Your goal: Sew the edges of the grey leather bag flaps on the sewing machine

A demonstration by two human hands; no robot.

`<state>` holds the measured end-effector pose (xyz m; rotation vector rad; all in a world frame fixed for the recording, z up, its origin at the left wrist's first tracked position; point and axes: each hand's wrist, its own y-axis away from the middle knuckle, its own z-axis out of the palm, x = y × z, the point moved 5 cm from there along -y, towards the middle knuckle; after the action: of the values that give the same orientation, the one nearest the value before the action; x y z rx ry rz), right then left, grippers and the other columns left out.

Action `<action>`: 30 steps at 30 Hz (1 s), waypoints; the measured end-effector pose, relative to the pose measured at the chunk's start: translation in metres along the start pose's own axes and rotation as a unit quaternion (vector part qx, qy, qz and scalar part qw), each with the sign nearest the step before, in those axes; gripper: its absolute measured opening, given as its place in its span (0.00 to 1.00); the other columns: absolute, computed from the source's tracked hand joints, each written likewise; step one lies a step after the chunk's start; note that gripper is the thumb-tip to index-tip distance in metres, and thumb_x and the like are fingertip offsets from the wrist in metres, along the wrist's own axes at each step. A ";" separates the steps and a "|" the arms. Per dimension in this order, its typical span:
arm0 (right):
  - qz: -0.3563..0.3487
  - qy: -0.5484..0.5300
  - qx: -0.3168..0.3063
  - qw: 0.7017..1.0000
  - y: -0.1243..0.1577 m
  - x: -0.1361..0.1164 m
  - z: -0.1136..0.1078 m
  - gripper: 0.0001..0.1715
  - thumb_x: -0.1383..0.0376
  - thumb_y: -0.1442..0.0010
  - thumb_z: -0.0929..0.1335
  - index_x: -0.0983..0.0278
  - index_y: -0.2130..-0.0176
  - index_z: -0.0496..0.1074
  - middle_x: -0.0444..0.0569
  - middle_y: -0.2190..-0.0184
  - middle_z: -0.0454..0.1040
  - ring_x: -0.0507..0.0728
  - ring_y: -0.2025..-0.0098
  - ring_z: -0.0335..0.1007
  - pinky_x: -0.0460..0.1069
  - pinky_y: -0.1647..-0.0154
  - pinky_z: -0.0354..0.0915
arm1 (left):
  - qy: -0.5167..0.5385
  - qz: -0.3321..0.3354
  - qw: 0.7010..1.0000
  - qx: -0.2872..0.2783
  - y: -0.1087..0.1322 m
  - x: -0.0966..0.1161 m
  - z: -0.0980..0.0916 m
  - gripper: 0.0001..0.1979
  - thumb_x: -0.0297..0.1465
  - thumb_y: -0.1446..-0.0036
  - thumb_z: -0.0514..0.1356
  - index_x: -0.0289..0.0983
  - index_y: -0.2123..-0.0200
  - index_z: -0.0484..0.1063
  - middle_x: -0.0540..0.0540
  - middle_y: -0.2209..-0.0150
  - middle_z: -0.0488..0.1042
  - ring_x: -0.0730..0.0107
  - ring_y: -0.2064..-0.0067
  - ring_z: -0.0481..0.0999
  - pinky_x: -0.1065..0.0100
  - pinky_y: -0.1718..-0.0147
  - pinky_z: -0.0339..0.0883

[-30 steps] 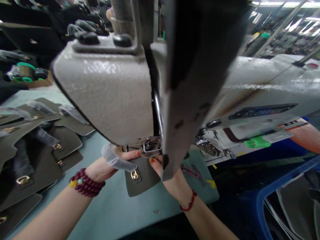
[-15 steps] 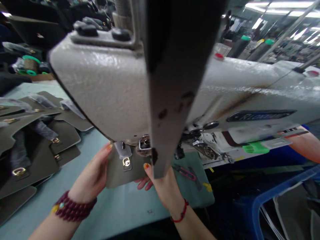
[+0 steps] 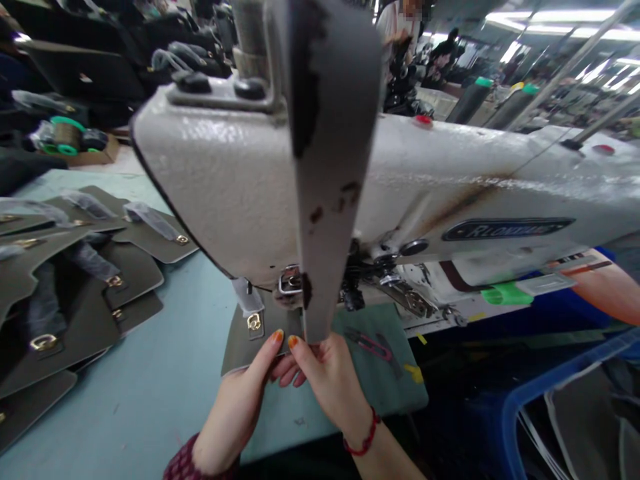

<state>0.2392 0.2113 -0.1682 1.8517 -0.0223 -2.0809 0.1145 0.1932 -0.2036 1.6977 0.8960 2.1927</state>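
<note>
Standing here watching, the left side bugs me first: that plastic-wrapped strap is tucked right by the sewing machine head, so loose plastic could snag. The gold buckle below could knock metal if the panel swings. The panel's lying under the head, near edge pinched by both hands. Left hand has its thumb on top, most fingers hidden; right hand is just beside it, thumb up, fingers curled underneath. Uneven pull could skew it. Plus the scuffed metal bar blocks my view of the needle, so a fingertip could stray too close.

Surface-wise, left to right: overlapping pile of similar panels, pale green table, pink snips just right of the hands, then a blue bin with more pieces. Around the room: thread spools back left, people far back, strip lights upper right.
</note>
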 end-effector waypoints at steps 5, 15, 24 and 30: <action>0.012 0.008 -0.001 1.000 0.004 0.006 -0.002 0.27 0.48 0.37 0.64 0.69 0.71 0.72 0.50 0.81 0.75 0.51 0.81 0.72 0.41 0.79 0.63 | -0.093 -0.079 0.992 -0.033 -0.002 -0.009 -0.013 0.27 0.51 0.56 0.68 0.32 0.65 0.83 0.41 0.64 0.83 0.57 0.55 0.77 0.63 0.51 0.68; 0.007 -0.008 0.001 1.000 -0.001 -0.001 -0.003 0.24 0.50 0.37 0.64 0.67 0.72 0.69 0.48 0.82 0.75 0.51 0.81 0.72 0.41 0.78 0.64 | -0.101 -0.015 0.993 -0.055 -0.003 0.009 -0.003 0.30 0.53 0.55 0.66 0.28 0.67 0.82 0.36 0.65 0.82 0.51 0.56 0.78 0.60 0.55 0.72; 0.013 -0.026 0.001 1.000 -0.018 -0.002 -0.002 0.26 0.47 0.38 0.64 0.67 0.68 0.70 0.49 0.79 0.77 0.50 0.80 0.72 0.41 0.78 0.63 | -0.070 0.006 0.994 -0.089 -0.021 0.017 0.002 0.24 0.49 0.51 0.66 0.30 0.72 0.82 0.39 0.68 0.82 0.59 0.61 0.77 0.64 0.60 0.71; 0.010 -0.029 0.009 0.999 -0.032 0.000 -0.001 0.30 0.43 0.41 0.65 0.68 0.68 0.71 0.50 0.79 0.77 0.50 0.82 0.72 0.41 0.80 0.63 | -0.061 0.031 0.989 -0.129 -0.032 0.026 0.007 0.24 0.48 0.49 0.65 0.30 0.67 0.82 0.39 0.66 0.82 0.58 0.60 0.77 0.62 0.57 0.70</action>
<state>0.2320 0.2412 -0.1760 1.7930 -0.0738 -2.1280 0.1071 0.2338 -0.2010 1.7296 0.5105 2.1096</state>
